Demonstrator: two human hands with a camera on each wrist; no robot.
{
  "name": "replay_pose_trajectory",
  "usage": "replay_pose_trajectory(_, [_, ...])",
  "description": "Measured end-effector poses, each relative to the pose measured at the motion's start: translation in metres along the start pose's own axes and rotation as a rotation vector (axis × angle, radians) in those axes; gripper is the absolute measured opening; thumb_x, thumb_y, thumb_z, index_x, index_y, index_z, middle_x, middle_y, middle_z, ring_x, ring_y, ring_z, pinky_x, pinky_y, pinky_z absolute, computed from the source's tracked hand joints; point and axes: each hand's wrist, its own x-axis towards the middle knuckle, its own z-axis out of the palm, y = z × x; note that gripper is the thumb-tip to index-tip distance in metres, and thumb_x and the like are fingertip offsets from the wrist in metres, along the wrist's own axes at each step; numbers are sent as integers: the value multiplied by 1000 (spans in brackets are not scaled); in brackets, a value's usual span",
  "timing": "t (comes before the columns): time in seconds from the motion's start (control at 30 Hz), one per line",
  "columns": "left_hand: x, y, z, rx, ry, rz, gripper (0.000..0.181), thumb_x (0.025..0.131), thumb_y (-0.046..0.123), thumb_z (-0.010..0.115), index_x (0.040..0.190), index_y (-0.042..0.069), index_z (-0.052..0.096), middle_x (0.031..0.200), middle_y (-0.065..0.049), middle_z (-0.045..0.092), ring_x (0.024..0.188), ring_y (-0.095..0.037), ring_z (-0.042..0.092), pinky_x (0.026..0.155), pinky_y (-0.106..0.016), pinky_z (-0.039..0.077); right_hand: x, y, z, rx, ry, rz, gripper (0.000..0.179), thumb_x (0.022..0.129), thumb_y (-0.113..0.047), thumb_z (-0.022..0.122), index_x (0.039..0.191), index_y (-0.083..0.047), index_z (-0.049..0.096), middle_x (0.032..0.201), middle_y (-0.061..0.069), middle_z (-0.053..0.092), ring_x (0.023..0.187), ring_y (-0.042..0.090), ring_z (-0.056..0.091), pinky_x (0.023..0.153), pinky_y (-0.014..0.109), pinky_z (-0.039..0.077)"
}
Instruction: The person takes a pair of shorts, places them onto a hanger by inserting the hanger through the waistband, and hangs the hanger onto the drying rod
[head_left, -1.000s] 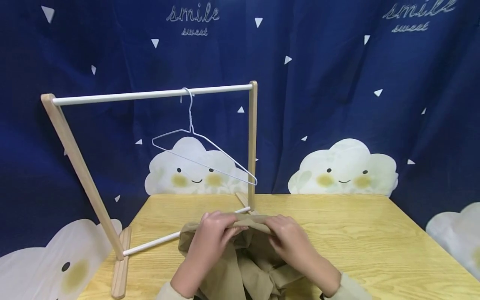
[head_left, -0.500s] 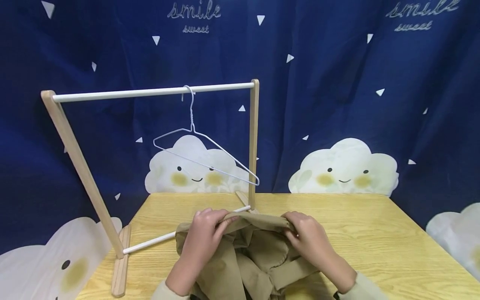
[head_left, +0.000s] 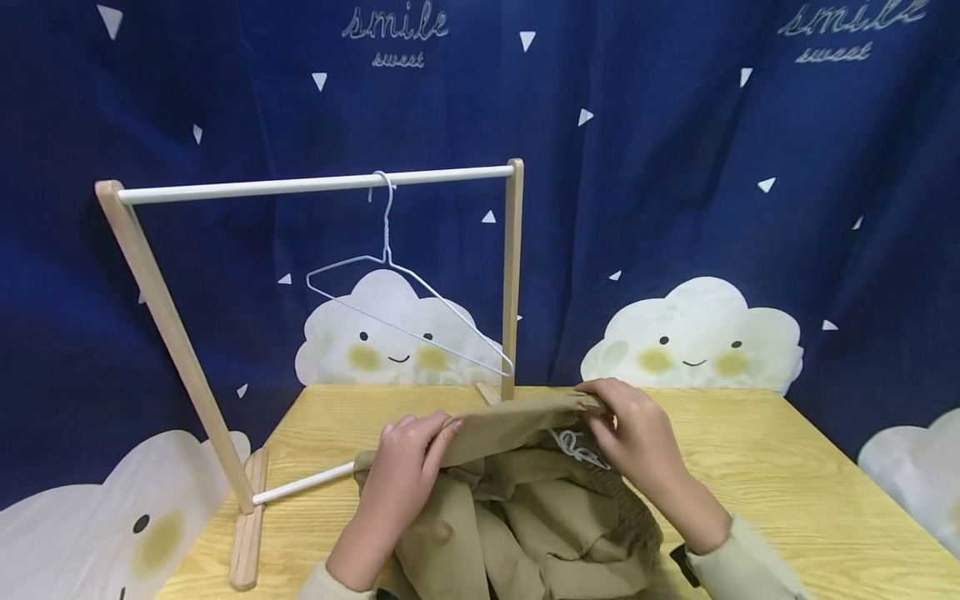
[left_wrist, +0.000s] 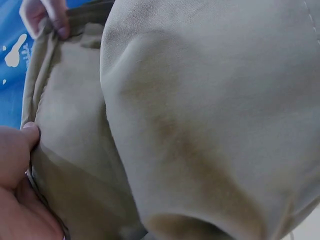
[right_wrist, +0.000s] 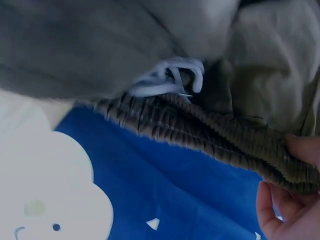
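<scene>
Khaki drawstring trousers (head_left: 540, 508) lie bunched at the near side of the table, their upper edge raised between my two hands. My left hand (head_left: 408, 462) pinches that edge at the left, thumb on the near side; its thumb also shows on the cloth in the left wrist view. At the other end, my right hand (head_left: 637, 429) pinches the edge higher up. In the right wrist view its fingers grip the gathered elastic waistband (right_wrist: 200, 137). A white drawstring (head_left: 576, 448) hangs in loops beside the right hand. The lower part of the trousers is folded over itself.
A wooden rack (head_left: 165, 317) with a white top rail (head_left: 262, 189) stands on the left of the wooden table (head_left: 750, 483). On the rail hangs a white wire hanger (head_left: 420, 279) with nothing on it. A dark blue curtain (head_left: 675, 183) hangs behind.
My right hand has moved right and up, stretching the upper edge out from the left hand. The white drawstring and the gathered waistband have come into sight. The left hand has shifted slightly left.
</scene>
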Motion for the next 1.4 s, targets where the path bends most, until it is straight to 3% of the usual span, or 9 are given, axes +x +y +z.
replay_pose_trajectory(0.3, [2, 1, -1, -33, 16, -26, 43, 101, 26, 64, 66, 24, 40, 56, 17, 24, 57, -6, 35, 61, -28, 29, 27, -8, -17, 50, 33, -32, 33, 76, 14, 71, 102, -6, 72, 93, 5, 72, 83, 20, 67, 74, 37, 53])
replay_pose_trajectory(0.6, [-4, -4, -5, 38, -27, -152, 49, 103, 30, 62, 61, 22, 38, 53, 13, 28, 59, -10, 41, 65, -34, 31, 17, -23, -6, 205, 37, -49, 39, 72, 16, 73, 103, -6, 71, 96, 2, 73, 82, 14, 66, 73, 20, 51])
replay_pose_trajectory(0.73, [-8, -5, -6, 89, -59, -229, 37, 99, 28, 68, 64, 20, 55, 60, 10, 49, 69, -14, 53, 69, -38, 35, 3, -27, 7, 234, -34, -56, 38, 72, 15, 74, 103, -7, 71, 98, 1, 73, 88, 16, 69, 79, 23, 53])
replay_pose_trajectory(0.83, [-10, -6, -5, 90, -65, -239, 13, 94, 21, 72, 81, 17, 70, 82, 2, 68, 83, -21, 62, 73, -42, 39, -6, -29, 16, 263, -66, -59, 37, 72, 15, 72, 102, -8, 71, 98, 0, 72, 89, 15, 69, 82, 21, 52])
replay_pose_trajectory(0.9, [-12, -7, -3, 60, -72, -211, 4, 90, 14, 72, 94, 14, 72, 99, -3, 71, 93, -25, 63, 77, -43, 41, -11, -31, 20, 278, -81, -52, 37, 73, 14, 72, 102, -9, 71, 98, -2, 72, 89, 14, 68, 80, 21, 53])
replay_pose_trajectory(1.0, [-13, -3, 0, -19, -90, -121, 24, 83, 8, 71, 106, 13, 69, 114, -4, 68, 106, -26, 60, 81, -44, 43, -16, -34, 25, 284, -96, -42, 39, 72, 14, 71, 102, -10, 70, 97, -2, 72, 88, 12, 67, 77, 26, 55])
replay_pose_trajectory(1.17, [-12, 12, 7, -118, -151, 49, 44, 80, 25, 78, 121, 17, 64, 125, 2, 63, 118, -21, 57, 90, -46, 46, -21, -40, 31, 289, -115, -26, 36, 73, 10, 77, 101, -11, 70, 95, -2, 72, 89, 12, 67, 75, 32, 57])
replay_pose_trajectory(1.3, [-11, 24, 14, -96, -209, 139, 60, 80, 44, 84, 128, 18, 60, 129, 3, 62, 123, -19, 56, 96, -46, 47, -21, -46, 34, 309, -101, -35, 35, 73, 8, 80, 101, -10, 69, 96, 0, 72, 90, 14, 68, 77, 28, 56])
replay_pose_trajectory(1.4, [-10, 29, 19, -53, -213, 169, 61, 78, 43, 87, 128, 18, 60, 127, 2, 65, 121, -18, 59, 95, -44, 47, -20, -51, 37, 345, -86, -44, 35, 74, 8, 81, 102, -8, 67, 96, 0, 72, 88, 13, 68, 77, 22, 55])
